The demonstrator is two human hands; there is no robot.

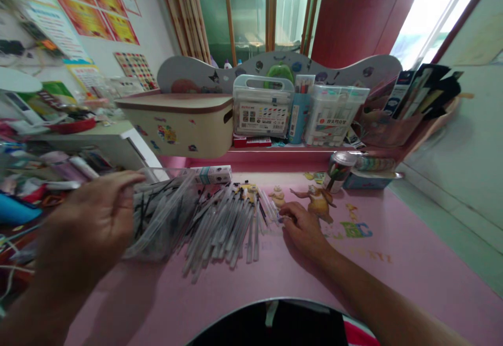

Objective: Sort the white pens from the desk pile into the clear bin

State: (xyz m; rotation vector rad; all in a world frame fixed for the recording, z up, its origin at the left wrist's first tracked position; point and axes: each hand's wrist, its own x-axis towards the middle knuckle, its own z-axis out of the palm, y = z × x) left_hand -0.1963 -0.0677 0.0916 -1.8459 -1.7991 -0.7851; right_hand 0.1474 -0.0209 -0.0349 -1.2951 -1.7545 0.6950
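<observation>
My left hand (pixel 88 225), smeared by motion, is closed on the left side of a clear plastic box (pixel 151 252). Slim translucent and dark pen refills fill that box. Right beside it, on the pink desk, lies a fanned pile of clear pen refills (pixel 223 225), many with dark tips at the far end. At the pile's right edge, my right hand (pixel 302 225) rests low over the desk, fingers curled and pinched at the near ends of a few thin clear refills (pixel 269 204). Its fingertips partly hide what they hold.
Behind the pile lies a white printed carton (pixel 212 174). A cream storage bin (pixel 184 126), marker cases (pixel 263 110) and a blue pencil tube (pixel 298 118) stand on the shelf. A can (pixel 340 170) stands back right on the desk (pixel 412 262). Clutter crowds the left.
</observation>
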